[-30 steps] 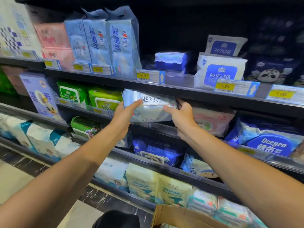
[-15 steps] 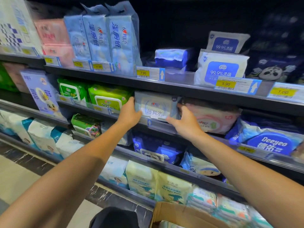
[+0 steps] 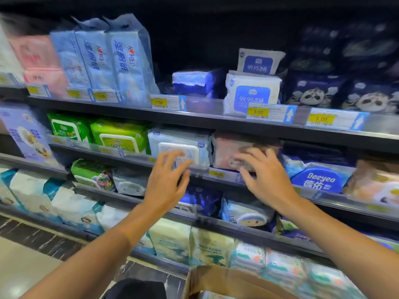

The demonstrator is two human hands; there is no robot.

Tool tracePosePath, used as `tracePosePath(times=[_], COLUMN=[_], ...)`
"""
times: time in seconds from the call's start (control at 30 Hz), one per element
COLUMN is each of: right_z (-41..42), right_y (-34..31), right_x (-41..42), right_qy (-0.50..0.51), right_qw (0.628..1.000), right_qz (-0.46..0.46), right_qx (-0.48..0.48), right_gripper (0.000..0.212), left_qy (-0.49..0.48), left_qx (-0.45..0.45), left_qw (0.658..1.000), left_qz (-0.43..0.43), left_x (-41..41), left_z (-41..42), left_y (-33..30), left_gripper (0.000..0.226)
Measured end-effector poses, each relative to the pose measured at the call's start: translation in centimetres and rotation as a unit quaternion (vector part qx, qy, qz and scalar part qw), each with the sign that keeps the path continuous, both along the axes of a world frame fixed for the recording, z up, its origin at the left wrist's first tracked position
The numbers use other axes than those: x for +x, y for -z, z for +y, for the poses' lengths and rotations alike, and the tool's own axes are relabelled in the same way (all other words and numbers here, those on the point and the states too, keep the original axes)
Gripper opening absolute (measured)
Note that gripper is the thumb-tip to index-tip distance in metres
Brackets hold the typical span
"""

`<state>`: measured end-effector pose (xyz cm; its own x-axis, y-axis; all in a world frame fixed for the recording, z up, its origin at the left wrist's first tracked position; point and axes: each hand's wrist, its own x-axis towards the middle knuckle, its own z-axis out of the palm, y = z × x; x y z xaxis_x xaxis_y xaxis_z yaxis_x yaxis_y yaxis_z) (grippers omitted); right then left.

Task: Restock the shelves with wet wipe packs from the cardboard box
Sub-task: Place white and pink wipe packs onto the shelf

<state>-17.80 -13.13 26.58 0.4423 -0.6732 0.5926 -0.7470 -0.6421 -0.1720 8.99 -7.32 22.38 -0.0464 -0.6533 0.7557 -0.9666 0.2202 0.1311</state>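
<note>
The cardboard box point(image 3: 226, 283) sits nearest, at the bottom edge. Above it, the left hand point(image 3: 166, 182) and right hand point(image 3: 266, 178) hover with fingers spread, holding nothing. Beyond them, the pale blue wet wipe pack point(image 3: 179, 145) stands on the middle shelf point(image 3: 216, 124) between a green pack point(image 3: 119, 137) and a pink pack point(image 3: 233, 152).

Your left hand point(image 3: 167, 180) covers the lower lid and print of the pale blue pack point(image 3: 179, 145). Your right hand point(image 3: 262, 176) hides part of the pink pack point(image 3: 228, 152). The box point(image 3: 226, 283) is cut off at the bottom edge. Left-side price tags point(image 3: 74, 94) are too blurred to read.
</note>
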Motion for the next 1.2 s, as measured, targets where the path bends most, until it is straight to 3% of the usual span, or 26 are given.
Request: tracePosePath(times=[0.07,0.2,0.4,0.67,0.83,1.2], right_z=[0.5,1.0,0.8,-0.1,-1.2,-2.3], right_y=[0.5,1.5,1.5,0.8,0.0,-0.3], right_x=[0.1,0.1,0.6,1.7,2.1,1.2], right_qy=[-0.021,0.032,0.055,0.059,0.070,0.076], right_qw=[0.999,0.994,0.985,0.976,0.971,0.961], right_qz=[0.042,0.092,0.128,0.161,0.151,0.153], right_qx=[-0.011,0.041,0.105,0.137,0.173,0.218], right_gripper=[0.035,0.049,0.067,0.079,0.059,0.062], left_qy=[-0.006,-0.072,-0.108,-0.119,-0.101,-0.071], left_qx=[0.023,0.080,0.184,0.257,0.272,0.288], left_qw=[0.999,0.990,0.972,0.956,0.954,0.952], left_qz=[-0.048,-0.087,-0.096,-0.080,-0.069,-0.080], left_x=[-0.1,0.3,0.5,-0.7,-0.2,0.6], left_z=[-0.3,-0.3,-1.1,-3.4,-4.0,-6.0], left_y=[0.6,0.7,-0.2,-2.0,-2.0,-2.4], left_gripper=[0.034,0.045,0.053,0.075,0.094,0.102])
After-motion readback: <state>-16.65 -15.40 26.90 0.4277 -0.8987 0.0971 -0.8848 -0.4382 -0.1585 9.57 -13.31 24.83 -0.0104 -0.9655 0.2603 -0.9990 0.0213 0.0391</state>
